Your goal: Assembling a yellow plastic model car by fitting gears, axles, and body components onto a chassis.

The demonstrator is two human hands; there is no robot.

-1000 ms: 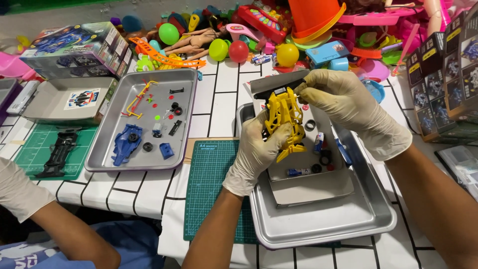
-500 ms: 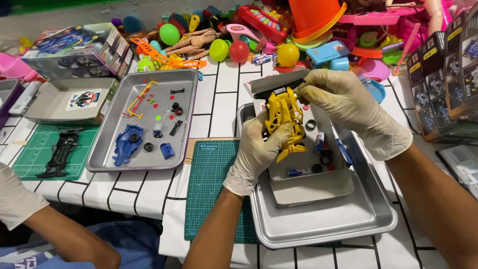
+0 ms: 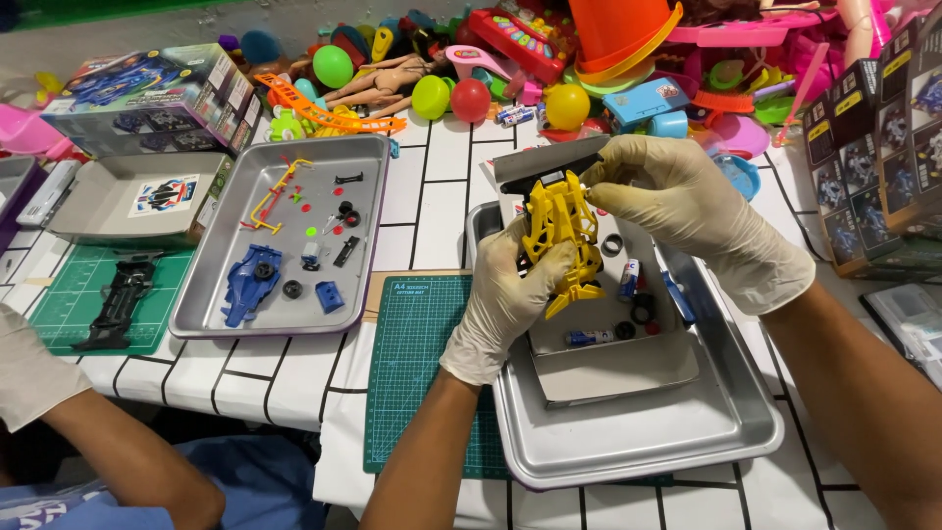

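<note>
- Yellow toy car chassis (image 3: 561, 236): I hold it above the cardboard box lid (image 3: 608, 368) in the metal tray (image 3: 687, 432).
- My left hand (image 3: 510, 294) is closed around its lower half.
- My right hand (image 3: 677, 211) pinches its top end with the fingertips.

Two gloved hands hold a yellow toy car frame (image 3: 562, 236) over a metal tray (image 3: 687, 432). The left hand (image 3: 505, 299) grips it from below; the right hand (image 3: 687, 221) pinches its top.

Glossy yellow plastic chassis (image 3: 563, 236), seemingly
</note>
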